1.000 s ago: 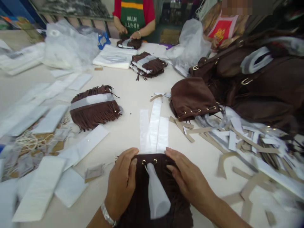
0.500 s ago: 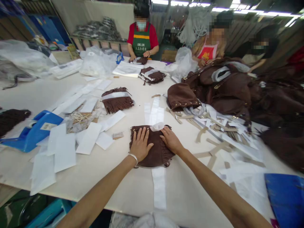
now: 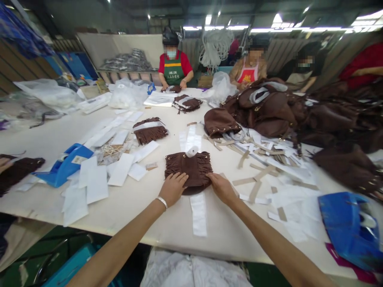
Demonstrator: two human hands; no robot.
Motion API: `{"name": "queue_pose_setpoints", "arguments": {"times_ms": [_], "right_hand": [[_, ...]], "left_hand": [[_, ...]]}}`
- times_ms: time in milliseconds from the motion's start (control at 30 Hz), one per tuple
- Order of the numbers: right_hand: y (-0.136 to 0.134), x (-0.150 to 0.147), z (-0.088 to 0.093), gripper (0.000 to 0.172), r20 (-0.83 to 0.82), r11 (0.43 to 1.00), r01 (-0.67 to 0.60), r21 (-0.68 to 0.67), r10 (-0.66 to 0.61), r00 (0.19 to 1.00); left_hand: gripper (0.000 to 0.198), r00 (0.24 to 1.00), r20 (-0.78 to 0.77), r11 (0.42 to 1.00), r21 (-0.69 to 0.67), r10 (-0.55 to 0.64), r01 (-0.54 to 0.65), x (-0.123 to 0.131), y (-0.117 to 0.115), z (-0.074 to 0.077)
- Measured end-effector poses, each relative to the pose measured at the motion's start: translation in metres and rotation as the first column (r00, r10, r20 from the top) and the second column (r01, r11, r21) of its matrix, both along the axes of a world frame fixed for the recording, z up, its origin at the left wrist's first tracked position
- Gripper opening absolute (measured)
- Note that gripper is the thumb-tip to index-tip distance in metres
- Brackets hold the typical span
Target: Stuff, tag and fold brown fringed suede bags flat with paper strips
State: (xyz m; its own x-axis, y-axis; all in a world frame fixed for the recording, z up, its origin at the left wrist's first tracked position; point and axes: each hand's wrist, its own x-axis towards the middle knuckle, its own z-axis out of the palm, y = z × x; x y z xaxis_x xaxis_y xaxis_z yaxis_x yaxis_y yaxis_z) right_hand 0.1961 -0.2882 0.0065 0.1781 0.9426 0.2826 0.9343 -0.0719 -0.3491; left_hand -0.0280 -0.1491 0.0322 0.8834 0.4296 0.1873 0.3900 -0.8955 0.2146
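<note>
Both hands had moved toward the near side of a brown fringed bag [image 3: 190,168], down from its far half, where they rested moments earlier. The person's left hand [image 3: 173,189], a silver bracelet [image 3: 162,202] at its wrist, lay palm-down on the bag's near left part, fingers extended and released. The right hand [image 3: 220,186] met the bag's right edge at the fringe; whether its fingers pinched the material could not be told. The bag lay flat at the near middle of a pale table [image 3: 169,223], one white strip [image 3: 198,215] showing at its near edge and several shorter strips [image 3: 190,137] beyond its far edge, where a white roll [image 3: 192,151] sat. To the left were white slips [image 3: 97,185], stringed tags [image 3: 113,152] and a blue tape dispenser [image 3: 66,164]; farther off lay a banded fringed bag [image 3: 150,133]. On the right, brown and white scraps [image 3: 263,171] spread before a heap of brown bags [image 3: 275,113], with a second tape dispenser [image 3: 342,223] nearer. At the table's far side, a co-worker in a green apron [image 3: 173,71] had both hands at another brown bundle [image 3: 172,89].
</note>
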Motion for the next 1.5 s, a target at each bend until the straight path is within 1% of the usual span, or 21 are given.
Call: {"name": "queue_pose_setpoints", "arguments": {"times_ms": [100,167,267,367,400,467,500,567,633,700,767,833,867,933,1000,1067,1100,1200,1267,1400,1500], "right_hand": [[-0.003,0.009,0.006,0.048,-0.028,0.998,0.037,0.046,-0.036,0.999],[-0.01,0.007,0.008,0.054,-0.054,0.996,0.062,0.069,-0.058,0.997],[-0.017,-0.007,0.005,0.058,-0.103,0.993,0.1,0.066,-0.093,0.99],[-0.008,-0.027,0.003,0.063,-0.076,0.978,0.209,0.02,-0.207,0.975],[-0.002,-0.031,0.003,0.058,-0.051,0.968,0.25,0.002,-0.249,0.967],[0.009,-0.032,0.004,0.04,-0.017,0.954,0.298,-0.024,-0.298,0.954],[0.013,-0.028,0.004,0.034,-0.013,0.956,0.292,-0.034,-0.292,0.956],[0.016,-0.016,0.005,0.034,-0.017,0.97,0.241,-0.04,-0.242,0.97],[0.01,-0.001,0.006,0.04,-0.017,0.981,0.19,-0.037,-0.191,0.981],[-0.003,0.006,0.008,0.044,-0.014,0.981,0.194,-0.022,-0.194,0.981],[-0.02,0.001,0.011,0.045,-0.012,0.963,0.269,0.018,-0.269,0.963],[-0.038,-0.019,0.014,0.039,-0.016,0.948,0.314,0.057,-0.314,0.949],[-0.046,-0.033,0.014,0.036,-0.012,0.956,0.289,0.059,-0.289,0.957],[-0.057,-0.064,0.01,0.033,0.024,0.986,0.168,0.015,-0.168,0.985],[-0.062,-0.092,-0.001,0.04,0.079,0.995,0.082,-0.061,-0.077,0.994],[-0.062,-0.111,-0.015,0.048,0.134,0.988,0.103,-0.114,-0.088,0.987],[-0.06,-0.116,-0.022,0.048,0.158,0.983,0.127,-0.129,-0.106,0.982],[-0.056,-0.123,-0.039,0.036,0.223,0.983,0.132,-0.125,-0.102,0.969],[-0.054,-0.123,-0.042,0.032,0.262,0.991,0.1,-0.093,-0.073,0.962],[-0.054,-0.122,-0.036,0.037,0.314,0.995,0.062,-0.081,-0.034,0.949],[-0.057,-0.12,-0.026,0.044,0.272,0.992,0.012,-0.127,0.023,0.962]], "left_hand": [[0.037,0.999,0.039,1.0,0.007,0.015,-0.015,0.011,0.004,0.012],[0.033,0.999,0.052,1.0,0.002,0.018,-0.018,0.015,0.001,0.015],[0.031,0.998,0.055,1.0,-0.011,0.021,-0.021,0.018,-0.004,0.008],[0.031,0.998,0.059,0.999,-0.019,0.034,-0.033,0.02,-0.006,0.001],[0.032,0.998,0.058,0.999,-0.022,0.034,-0.033,0.02,-0.006,0.0],[0.031,0.998,0.055,0.999,-0.027,0.03,-0.029,0.021,-0.004,0.0],[0.031,0.998,0.054,0.999,-0.03,0.027,-0.025,0.021,-0.003,0.001],[0.031,0.998,0.058,0.999,-0.037,0.024,-0.022,0.021,-0.002,0.001],[0.03,0.997,0.068,0.999,-0.048,0.028,-0.025,0.022,-0.002,0.0],[0.03,0.996,0.082,0.997,-0.062,0.04,-0.035,0.022,-0.003,-0.002],[0.029,0.994,0.094,0.996,-0.078,0.053,-0.045,0.022,-0.003,-0.004],[0.029,0.993,0.101,0.994,-0.093,0.059,-0.05,0.022,-0.003,-0.004],[0.028,0.993,0.102,0.994,-0.098,0.06,-0.05,0.022,-0.003,-0.004],[0.028,0.993,0.105,0.993,-0.106,0.061,-0.049,0.022,-0.002,-0.002],[0.028,0.992,0.109,0.992,-0.111,0.066,-0.054,0.022,-0.001,0.001],[0.027,0.991,0.116,0.992,-0.114,0.073,-0.06,0.023,0.0,0.005],[0.027,0.99,0.121,0.991,-0.116,0.077,-0.063,0.024,0.0,0.007],[0.026,0.986,0.142,0.99,-0.123,0.089,-0.072,0.026,0.001,0.013],[0.026,0.982,0.157,0.988,-0.127,0.102,-0.083,0.028,0.001,0.015],[0.025,0.977,0.175,0.986,-0.135,0.122,-0.099,0.03,-0.001,0.019],[0.025,0.974,0.18,0.984,-0.143,0.136,-0.111,0.031,0.002,0.024]]}}
